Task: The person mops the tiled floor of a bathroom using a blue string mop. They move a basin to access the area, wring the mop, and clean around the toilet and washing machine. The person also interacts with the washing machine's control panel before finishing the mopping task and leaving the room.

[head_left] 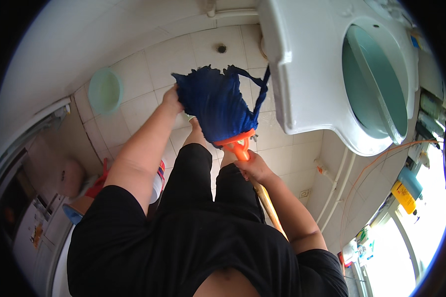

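A mop with dark blue cloth strips (215, 101) is held up in front of me, its head turned away from my body. My right hand (255, 167) is closed round the handle just below the orange plastic clamp (237, 143). From there the wooden handle (270, 208) runs back beneath my right arm. At the left edge of the strips, my left hand (172, 100) grips the cloth, its fingertips hidden behind it. One twisted strip hangs out on the right, by the white washbasin (302, 109).
A pale green basin (105, 91) stands on the tiled floor at the left. Another green basin (369, 81) sits tilted in the washbasin. White pipes (334, 183) run along the right wall. A drain hole (221, 48) lies ahead. Bottles, including a yellow one (404, 197), line the window side.
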Demonstrator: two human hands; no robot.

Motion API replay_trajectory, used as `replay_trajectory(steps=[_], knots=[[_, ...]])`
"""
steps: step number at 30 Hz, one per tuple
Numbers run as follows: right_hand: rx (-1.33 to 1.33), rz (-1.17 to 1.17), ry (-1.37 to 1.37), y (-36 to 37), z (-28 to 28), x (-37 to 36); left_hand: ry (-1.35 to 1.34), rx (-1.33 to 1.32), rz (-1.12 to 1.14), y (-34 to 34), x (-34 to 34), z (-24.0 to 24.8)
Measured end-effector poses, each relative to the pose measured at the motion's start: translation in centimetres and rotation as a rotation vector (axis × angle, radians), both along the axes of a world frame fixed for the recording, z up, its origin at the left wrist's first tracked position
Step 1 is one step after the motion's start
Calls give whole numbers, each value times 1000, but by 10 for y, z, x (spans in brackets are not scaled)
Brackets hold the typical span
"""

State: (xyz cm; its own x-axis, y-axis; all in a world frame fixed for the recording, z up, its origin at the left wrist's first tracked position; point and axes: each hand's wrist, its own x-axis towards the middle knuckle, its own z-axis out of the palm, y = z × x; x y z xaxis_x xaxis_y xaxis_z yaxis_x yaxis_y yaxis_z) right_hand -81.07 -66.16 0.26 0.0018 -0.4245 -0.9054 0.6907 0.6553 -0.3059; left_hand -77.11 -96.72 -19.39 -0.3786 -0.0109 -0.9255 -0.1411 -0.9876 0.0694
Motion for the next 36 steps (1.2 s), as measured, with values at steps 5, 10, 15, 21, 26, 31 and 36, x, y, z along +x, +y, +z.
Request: replay_trajectory(steps=[5, 10, 15, 21, 26, 31, 36], knots=[[162, -93, -110, 16, 2, -8, -327, -145, 185, 58, 50, -14], [361, -109, -254, 55, -17, -15, -279, -225, 24, 75, 72, 15], [631, 48, -154, 107, -50, -12, -71, -284, 12, 52, 85, 61], [793, 144, -45, 183, -68, -11, 22, -322, -2, 42, 129, 81], [884, 157, -17, 212, -47, -2, -92, -321, -136, 59, 167, 93], [807, 91, 61, 228, -24, 6, -77, -204, -164, 84, 175, 115], [642, 47, 91, 212, 2, 11, -15, -204, -272, 99, 171, 129]])
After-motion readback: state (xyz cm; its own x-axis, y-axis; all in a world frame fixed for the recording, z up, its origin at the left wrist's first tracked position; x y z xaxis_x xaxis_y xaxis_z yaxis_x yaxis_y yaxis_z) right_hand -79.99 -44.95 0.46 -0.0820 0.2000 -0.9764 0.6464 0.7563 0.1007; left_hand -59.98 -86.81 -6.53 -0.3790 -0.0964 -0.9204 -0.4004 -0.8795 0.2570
